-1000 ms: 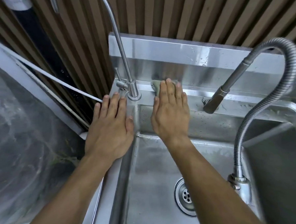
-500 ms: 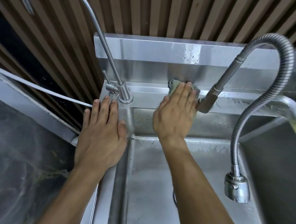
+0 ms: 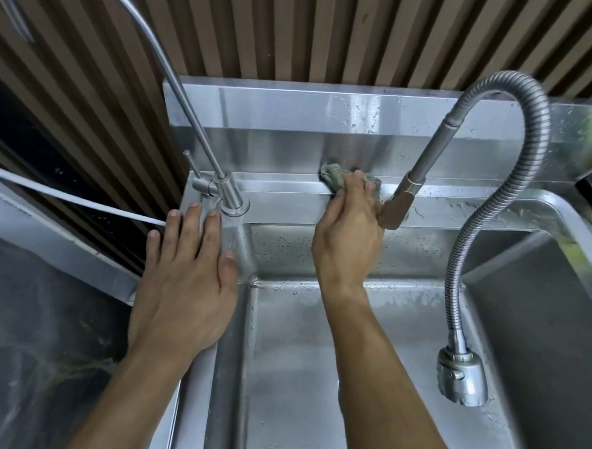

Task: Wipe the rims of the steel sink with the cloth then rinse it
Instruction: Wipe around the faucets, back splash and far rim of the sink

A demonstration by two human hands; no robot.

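Your right hand [image 3: 350,234] has its fingers curled over a crumpled grey-green cloth [image 3: 335,177], pressing it onto the back rim of the steel sink [image 3: 289,203], where the flat ledge meets the upright splash panel. Only the cloth's bunched ends show on either side of your fingers; the rest is hidden beneath them. Your knuckles sit just beside the blunt nozzle of the bendy tap [image 3: 396,209], whose ribbed metal hose arches up and comes down to a chunky base at the sink's right side. Whether hand and nozzle touch is hard to tell.

Your left hand [image 3: 185,280] lies flat, fingers straight and spread, on the sink's left rim, fingertips near the round base of the thin tap [image 3: 232,200] (a smooth brushed tube whose curved top is cut off by the frame). The basin is brushed steel, beaded with water drops. A white cord [image 3: 66,197] runs behind your left fingers. The dark marbled worktop [image 3: 25,330] lies blurred at left.
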